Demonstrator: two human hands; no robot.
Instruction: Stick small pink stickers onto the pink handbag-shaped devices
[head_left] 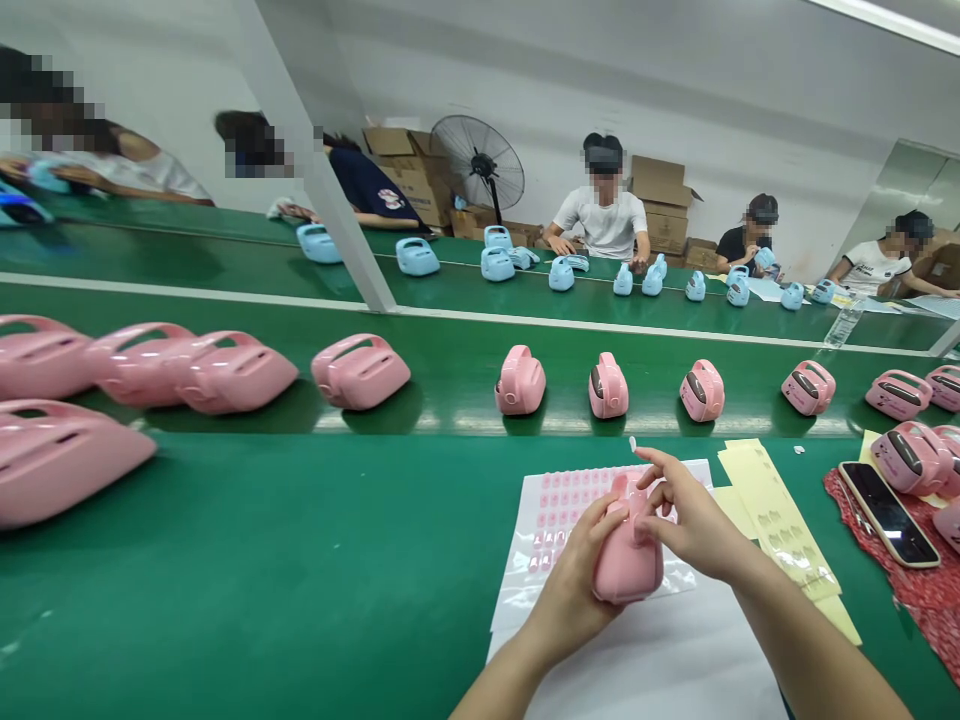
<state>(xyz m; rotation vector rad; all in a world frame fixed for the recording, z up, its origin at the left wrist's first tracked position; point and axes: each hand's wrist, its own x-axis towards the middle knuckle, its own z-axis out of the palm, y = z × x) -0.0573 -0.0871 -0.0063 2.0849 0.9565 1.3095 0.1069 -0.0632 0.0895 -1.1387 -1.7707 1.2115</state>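
A small pink plastic device with a carrying handle (pixel 628 565) is raised above the papers, tilted, with its rounded end toward me. My left hand (pixel 581 570) is wrapped around its left side. Against the device's upper right side, my right hand (pixel 686 515) presses its thumb and bent fingers. One finger of that hand points outward, and a small whitish piece (pixel 632 443) shows at its tip. Beneath lies a sheet of small pink stickers (pixel 555 515), partly covered by my hands and the device. White paper (pixel 652 660) extends below it.
Yellow backing sheets (pixel 780 520) lie to the right, beside a phone (pixel 889 512) on red bubble wrap (pixel 922 610). Pink devices (pixel 360 372) line the lower strip beyond my table. Behind a white divider rail (pixel 525 320), people sit near blue devices (pixel 416 257).
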